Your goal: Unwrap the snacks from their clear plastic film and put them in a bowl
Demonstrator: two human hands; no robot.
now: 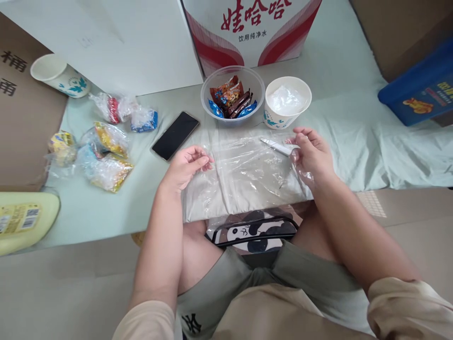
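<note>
A clear plastic film [244, 174] is stretched over the front edge of the bed-like surface, between my two hands. My left hand [190, 165] pinches its left side, fingers closed. On the right, my right hand [313, 153] grips the film's other side, bunched in the fingers. A slim white pointed piece [279, 146] sticks out leftward from that hand; its kind is not clear. Just beyond stand a clear plastic bowl [231, 71] of wrapped snacks [230, 94] and a paper cup [279, 118] with crumpled clear plastic [286, 99] in it.
A black phone [176, 134] lies left of the bowl. Farther left are several plastic-wrapped snack bundles [109, 146] and a paper cup [63, 78] on its side. Boxes [255, 28] line the back. A yellow-green jug [28, 219] sits front left, a blue container [421, 85] right.
</note>
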